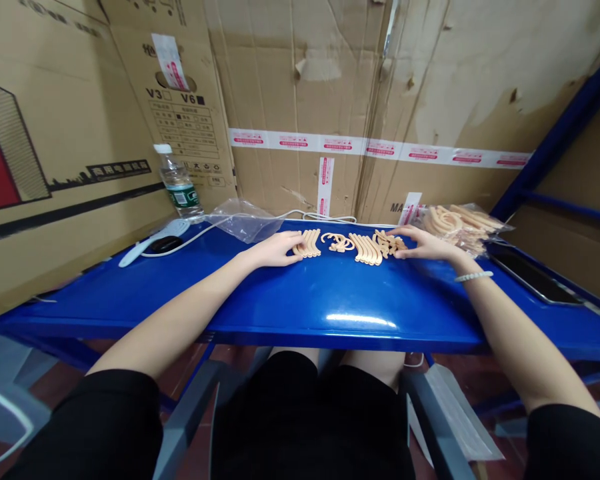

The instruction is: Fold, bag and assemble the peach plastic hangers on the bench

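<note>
While the curled left grip is touching wavy tan wooden strips at twelve o'clock, its hold unclear, the half-open right grip is bracketing small tan wooden pieces at one, perhaps corralling them.

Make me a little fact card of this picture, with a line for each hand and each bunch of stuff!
Left hand: fingers at the left row of curved pieces
Right hand: fingers spread at the pile of small pieces
Between the hands: ring-like pieces, then another curved row
Piece colour: light wood
Table: shiny blue
Right side: filled plastic bag, phone
Left side: bottle, light-blue brush
</note>
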Available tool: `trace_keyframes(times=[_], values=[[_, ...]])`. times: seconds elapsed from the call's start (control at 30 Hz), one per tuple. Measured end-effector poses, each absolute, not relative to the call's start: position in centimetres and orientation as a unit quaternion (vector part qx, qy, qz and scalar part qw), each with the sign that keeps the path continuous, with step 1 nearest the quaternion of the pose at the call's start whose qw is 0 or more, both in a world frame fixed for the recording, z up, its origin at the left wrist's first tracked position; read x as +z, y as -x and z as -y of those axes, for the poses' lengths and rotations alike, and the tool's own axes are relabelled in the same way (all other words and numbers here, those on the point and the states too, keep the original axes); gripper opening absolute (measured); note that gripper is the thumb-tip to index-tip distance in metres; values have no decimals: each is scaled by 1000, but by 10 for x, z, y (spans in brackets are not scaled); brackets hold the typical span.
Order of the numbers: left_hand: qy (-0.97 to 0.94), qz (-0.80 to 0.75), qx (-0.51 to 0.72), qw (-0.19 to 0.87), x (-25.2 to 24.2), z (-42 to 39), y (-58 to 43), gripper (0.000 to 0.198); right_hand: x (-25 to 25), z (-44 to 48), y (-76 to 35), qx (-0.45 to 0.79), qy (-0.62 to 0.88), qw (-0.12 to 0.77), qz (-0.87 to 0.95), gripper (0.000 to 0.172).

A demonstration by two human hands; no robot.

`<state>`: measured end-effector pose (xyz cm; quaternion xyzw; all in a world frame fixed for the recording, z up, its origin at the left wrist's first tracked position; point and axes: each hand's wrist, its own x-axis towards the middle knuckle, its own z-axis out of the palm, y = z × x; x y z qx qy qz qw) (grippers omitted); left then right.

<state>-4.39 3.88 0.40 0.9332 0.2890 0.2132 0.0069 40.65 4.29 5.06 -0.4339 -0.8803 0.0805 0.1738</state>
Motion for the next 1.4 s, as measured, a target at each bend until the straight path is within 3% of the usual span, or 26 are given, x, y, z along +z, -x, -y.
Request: trace_keyframes(times=[0.1, 0.33, 0.5, 0.63, 0.77, 0.97, 1.4], values=[[-938, -285, 195, -13, 2, -41, 43, 24, 40, -48, -414, 99, 422, 134, 891, 77], [-939, -287, 186, -21, 2, -38, 41, 29, 29, -56, -391, 83, 385, 107, 913, 46], [-938, -289, 187, -28, 3, -39, 42, 27, 28, -59, -405, 67, 415, 122, 899, 41], [-928, -313, 199, -17, 0, -38, 38, 34, 30, -56, -407, 42, 437, 152, 886, 52], [-903, -378, 205, -8, -7, -22, 20, 56, 23, -34, -368, -8, 436, 205, 877, 69], [-870, -474, 119, 68, -15, 14, -12, 92, -9, 1, -305, -4, 395, 105, 913, 91], [-841, -530, 67, 83, -16, -23, -19, 103, -17, -48, -309, -2, 466, 80, 881, 101]])
